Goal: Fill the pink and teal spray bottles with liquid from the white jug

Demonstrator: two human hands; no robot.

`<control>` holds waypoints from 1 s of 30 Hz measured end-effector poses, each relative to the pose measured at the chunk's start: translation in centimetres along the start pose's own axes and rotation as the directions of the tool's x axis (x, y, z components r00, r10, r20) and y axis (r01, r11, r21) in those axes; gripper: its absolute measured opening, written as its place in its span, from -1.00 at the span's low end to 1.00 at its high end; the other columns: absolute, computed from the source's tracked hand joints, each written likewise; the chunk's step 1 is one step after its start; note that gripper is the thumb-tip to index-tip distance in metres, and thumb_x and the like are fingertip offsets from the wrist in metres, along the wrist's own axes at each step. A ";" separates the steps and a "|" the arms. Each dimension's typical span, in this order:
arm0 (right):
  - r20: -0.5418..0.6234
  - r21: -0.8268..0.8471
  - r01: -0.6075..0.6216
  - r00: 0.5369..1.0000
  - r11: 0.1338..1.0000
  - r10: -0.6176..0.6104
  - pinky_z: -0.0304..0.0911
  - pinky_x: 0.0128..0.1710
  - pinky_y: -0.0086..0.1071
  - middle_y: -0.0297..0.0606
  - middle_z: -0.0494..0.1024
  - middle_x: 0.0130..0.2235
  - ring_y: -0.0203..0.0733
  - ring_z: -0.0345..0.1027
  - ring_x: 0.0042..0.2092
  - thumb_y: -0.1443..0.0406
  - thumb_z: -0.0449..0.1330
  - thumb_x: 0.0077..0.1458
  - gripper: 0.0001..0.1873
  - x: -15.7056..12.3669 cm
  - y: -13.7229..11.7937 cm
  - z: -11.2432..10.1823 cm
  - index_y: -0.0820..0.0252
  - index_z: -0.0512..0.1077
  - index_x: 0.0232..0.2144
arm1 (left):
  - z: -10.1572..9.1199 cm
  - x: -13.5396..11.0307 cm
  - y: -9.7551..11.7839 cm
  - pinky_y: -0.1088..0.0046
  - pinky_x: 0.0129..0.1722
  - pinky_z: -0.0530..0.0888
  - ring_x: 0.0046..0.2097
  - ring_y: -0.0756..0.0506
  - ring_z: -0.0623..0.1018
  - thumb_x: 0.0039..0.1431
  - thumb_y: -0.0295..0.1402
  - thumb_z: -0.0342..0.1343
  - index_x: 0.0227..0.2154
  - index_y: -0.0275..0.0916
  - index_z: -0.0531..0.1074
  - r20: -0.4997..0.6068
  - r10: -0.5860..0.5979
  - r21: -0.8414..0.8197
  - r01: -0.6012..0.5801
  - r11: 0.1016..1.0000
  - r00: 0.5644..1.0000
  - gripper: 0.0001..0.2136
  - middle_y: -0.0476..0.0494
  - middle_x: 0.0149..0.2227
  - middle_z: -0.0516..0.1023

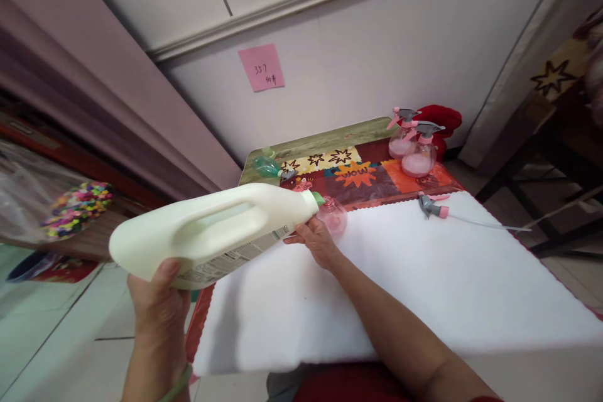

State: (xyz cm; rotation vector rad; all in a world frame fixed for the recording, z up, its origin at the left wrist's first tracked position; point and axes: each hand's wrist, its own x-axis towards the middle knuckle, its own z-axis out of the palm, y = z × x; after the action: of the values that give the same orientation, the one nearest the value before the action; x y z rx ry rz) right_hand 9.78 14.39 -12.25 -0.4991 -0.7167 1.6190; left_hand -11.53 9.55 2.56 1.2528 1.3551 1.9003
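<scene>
A large pale jug with a side handle lies tilted in the air, its green spout at the mouth of a pink-tinted clear bottle. My left hand grips the jug's lower end from below. Under the jug's neck, my right hand has its fingers closed, supporting the neck close to the pink bottle. Whether those fingers also touch the bottle I cannot tell. A loose spray head, grey and pink with a long clear tube, rests to the right on the white cloth.
Two spray bottles with pink liquid stand at the back right, before a red item. A green bottle lies at the back left. A pink note hangs on the wall. Colourful small pieces sit at far left.
</scene>
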 end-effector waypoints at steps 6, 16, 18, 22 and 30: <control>0.002 -0.004 0.000 1.000 1.000 0.000 0.59 -0.17 -0.16 -0.24 0.60 -0.16 -0.16 0.53 -0.20 0.00 0.47 -0.09 -0.48 0.0 0.1 0.0 0.16 0.53 -0.15 | 0.1 0.0 0.0 0.21 0.19 0.48 0.00 -0.23 0.60 -0.34 -0.22 0.49 -0.23 -0.15 0.58 -0.010 -0.003 -0.023 0.003 1.000 1.000 -0.51 -0.04 -0.19 0.67; 0.005 0.015 0.005 1.000 1.000 -0.005 0.59 -0.19 -0.21 -0.25 0.61 -0.18 -0.18 0.53 -0.21 0.01 0.47 -0.08 -0.48 0.0 0.2 -0.1 0.17 0.54 -0.14 | 0.1 0.1 -0.2 0.44 -0.03 0.57 -0.14 -0.12 0.62 -0.33 -0.26 0.50 -0.19 -0.17 0.60 0.003 0.028 -0.063 -0.028 0.998 1.000 -0.49 -0.01 -0.23 0.67; 0.007 0.013 0.010 1.000 1.000 -0.010 0.59 -0.19 -0.20 -0.26 0.61 -0.19 -0.19 0.53 -0.22 0.02 0.47 -0.07 -0.49 0.0 0.2 -0.2 0.17 0.54 -0.15 | 0.0 0.2 -0.4 0.41 -0.03 0.57 -0.16 -0.12 0.62 -0.34 -0.26 0.50 -0.18 -0.18 0.60 -0.008 0.026 -0.071 -0.027 0.997 1.000 -0.48 -0.01 -0.24 0.66; 0.009 0.012 0.010 1.000 1.000 -0.010 0.59 -0.20 -0.22 -0.26 0.61 -0.19 -0.19 0.53 -0.22 0.02 0.47 -0.07 -0.50 0.0 0.3 -0.2 0.15 0.55 -0.14 | 0.1 0.0 -0.1 0.39 0.01 0.56 -0.13 -0.13 0.60 -0.34 -0.26 0.49 -0.18 -0.17 0.59 -0.009 -0.003 -0.052 0.002 0.999 1.000 -0.48 -0.01 -0.23 0.65; 0.020 0.009 0.007 1.000 1.000 -0.008 0.59 -0.18 -0.20 -0.24 0.61 -0.16 -0.17 0.54 -0.20 0.01 0.46 -0.05 -0.49 0.1 0.3 -0.2 0.17 0.54 -0.13 | 0.2 -0.3 0.2 0.27 0.14 0.50 -0.01 -0.20 0.60 -0.32 -0.20 0.46 -0.22 -0.16 0.56 -0.020 -0.004 0.008 0.004 1.000 1.000 -0.52 -0.05 -0.16 0.64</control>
State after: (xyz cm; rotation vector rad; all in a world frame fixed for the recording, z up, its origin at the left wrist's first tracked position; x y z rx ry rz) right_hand 9.72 14.46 -12.62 -0.4739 -0.7255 1.6216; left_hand -11.24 9.35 2.64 1.2368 1.3766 1.9113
